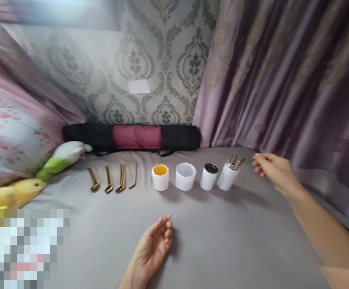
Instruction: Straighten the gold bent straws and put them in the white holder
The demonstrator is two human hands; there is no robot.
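Right grip (272,170), right of the frame: fingers curled; whether anything is held cannot be told. Near its left, apart: stick can (226,180). Left grip (158,243), lower centre: loosely open. Leftward across mid-frame on the grey sheet (222,241): dark can (208,180), white tub (185,181), yellow-lined tub (160,182), angled golden rods (121,178). Behind: bag (136,137).

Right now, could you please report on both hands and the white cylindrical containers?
Left hand: empty, palm showing. Right hand: nothing visible held. Four white cylindrical containers: standing in a row, unobstructed.
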